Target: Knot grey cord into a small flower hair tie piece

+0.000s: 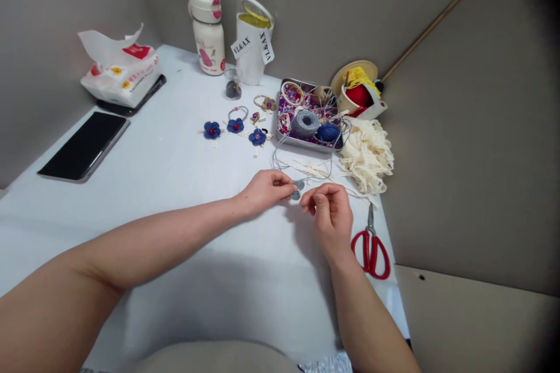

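Observation:
Between thumb and fingers, my left hand [271,191] pinches a small grey-blue crocheted piece [298,189], whose rounded lobes look like petals. Just to the right, my right hand [329,210] is closed with curled fingers, apart from the piece; anything it holds is too small to make out. Thin grey yarn [322,177] lies on the table behind the hands and runs towards a grey yarn ball [305,123] in a metal tray [311,145]. Several finished-looking blue flowers with bead centres, one a blue flower hair tie [235,124], lie farther back.
Red-handled scissors [371,247] lie right of my right hand, near cream lace [370,154]. A cup of yarn [350,104] stands behind. Along the back are a bottle [209,35] and white container [250,64]; a phone [83,145] and tissue pack [126,84] lie left.

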### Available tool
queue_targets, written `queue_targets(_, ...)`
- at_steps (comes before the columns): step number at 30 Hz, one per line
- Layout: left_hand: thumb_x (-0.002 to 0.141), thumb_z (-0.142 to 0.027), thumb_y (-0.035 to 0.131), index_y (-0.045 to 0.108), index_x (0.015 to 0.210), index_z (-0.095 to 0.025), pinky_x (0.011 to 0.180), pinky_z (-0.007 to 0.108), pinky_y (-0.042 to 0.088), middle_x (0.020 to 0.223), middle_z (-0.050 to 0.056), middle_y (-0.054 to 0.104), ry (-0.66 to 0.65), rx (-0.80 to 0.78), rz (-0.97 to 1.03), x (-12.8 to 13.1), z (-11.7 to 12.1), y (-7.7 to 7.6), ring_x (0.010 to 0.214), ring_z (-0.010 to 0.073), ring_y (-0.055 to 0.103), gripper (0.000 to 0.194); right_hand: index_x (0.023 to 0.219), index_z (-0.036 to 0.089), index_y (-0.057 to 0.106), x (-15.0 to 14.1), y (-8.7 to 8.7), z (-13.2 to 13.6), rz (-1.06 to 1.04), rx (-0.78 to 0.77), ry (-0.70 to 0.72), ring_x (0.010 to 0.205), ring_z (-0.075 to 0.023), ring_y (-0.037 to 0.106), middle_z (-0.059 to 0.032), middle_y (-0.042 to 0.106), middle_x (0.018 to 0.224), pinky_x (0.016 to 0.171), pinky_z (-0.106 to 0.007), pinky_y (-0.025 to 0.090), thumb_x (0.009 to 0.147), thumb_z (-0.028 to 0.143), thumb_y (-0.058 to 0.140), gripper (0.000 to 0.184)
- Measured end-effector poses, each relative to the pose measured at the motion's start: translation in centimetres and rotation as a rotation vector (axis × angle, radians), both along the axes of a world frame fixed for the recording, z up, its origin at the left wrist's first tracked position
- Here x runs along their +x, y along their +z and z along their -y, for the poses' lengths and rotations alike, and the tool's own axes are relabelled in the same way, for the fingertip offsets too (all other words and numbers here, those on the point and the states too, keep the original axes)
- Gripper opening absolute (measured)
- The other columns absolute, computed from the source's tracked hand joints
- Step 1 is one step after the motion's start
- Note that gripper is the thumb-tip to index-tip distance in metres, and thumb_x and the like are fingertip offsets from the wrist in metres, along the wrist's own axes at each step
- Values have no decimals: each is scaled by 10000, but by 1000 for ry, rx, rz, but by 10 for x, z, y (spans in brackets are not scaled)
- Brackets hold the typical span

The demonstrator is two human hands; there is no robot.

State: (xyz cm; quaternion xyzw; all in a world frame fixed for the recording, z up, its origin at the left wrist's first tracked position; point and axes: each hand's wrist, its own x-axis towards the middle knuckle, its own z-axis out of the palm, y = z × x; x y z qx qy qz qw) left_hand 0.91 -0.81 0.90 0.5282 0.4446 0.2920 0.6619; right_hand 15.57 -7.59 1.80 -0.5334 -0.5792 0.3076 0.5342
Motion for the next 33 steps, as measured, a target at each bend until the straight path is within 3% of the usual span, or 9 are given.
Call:
queue_targets(6,751,-252,682,647,763,-124,592,217,457,682,46,651,69,-34,-5,0,-3,-2,627,120,609,133,858,248,411,2,9,3,-55,307,-178,492,-120,437,59,427,573,506,-267,358,928,311,479,117)
queue_targets(11,755,-253,690,650,768,-124,585,217,458,664,44,647,68,-30,-30,-1,-4,-1,627,124,620,136,829,254,403,3,19,5,-77,460,-279,461,-118,407,68,403,543,519,-290,381,909,305,522,152)
queue_targets(15,769,-261,677,641,787,-122,540,203,437,628,38,631,42,-40,-50,-1,-4,1,596,118,606,145,851,241,441,7,18,1,-126,405,-307,502,-116,426,51,433,583,508,-269,358,900,284,537,116)
queue_targets(22,832,-288,563,621,883,-129,521,228,460,738,79,693,-173,-82,-86,2,4,-5,561,117,588,177,878,225,479,26,3,-14,-79,91,-355,608,-117,477,24,500,690,569,-259,381,891,316,545,113)
queue_targets(25,831,-254,545,610,1047,-150,560,261,463,728,49,697,-215,140,-239,1,10,-7,562,138,590,249,867,219,505,34,-3,-18,-12,-22,-286,635,-120,486,23,513,702,592,-260,383,876,308,559,104)
queue_targets(29,832,-229,535,659,998,-173,718,318,472,757,44,682,-205,615,-552,-4,10,-7,733,191,621,215,879,211,526,37,-6,-20,75,-130,-199,648,-121,495,24,528,707,610,-261,382,886,296,536,86)
queue_targets(33,855,-169,495,651,1014,-180,901,346,446,1022,70,666,-298,925,-454,-7,3,-7,998,207,586,223,883,208,537,35,-3,-17,103,-133,-178,660,-124,512,21,536,718,619,-258,391,888,291,538,83)
